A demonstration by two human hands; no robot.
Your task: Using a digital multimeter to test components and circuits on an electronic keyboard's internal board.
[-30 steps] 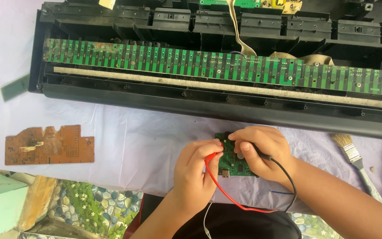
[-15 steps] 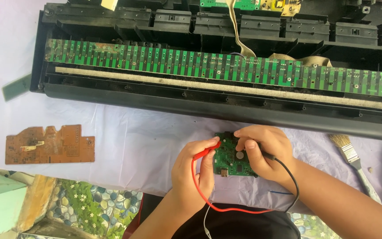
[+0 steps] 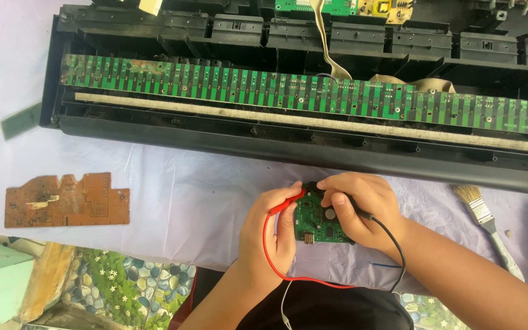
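Work surface: table draped in a pale lilac cloth (image 3: pixel 184 195), creased, with a flowered covering (image 3: pixel 123 287) showing below its near edge. Lying directly on it: a long black opened keyboard chassis (image 3: pixel 300 146) across the far side; an orange-brown circuit board (image 3: pixel 67 200) at left, flat. A bristle paintbrush (image 3: pixel 484 223) lies at right, a dark green strip (image 3: pixel 21 120) at far left.

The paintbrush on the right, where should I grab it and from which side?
Grip the paintbrush by its pale handle, coming from above near the table's front edge. It lies flat on the white cloth, bristles pointing toward the opened keyboard, and its handle is bare and clear of the right hand.
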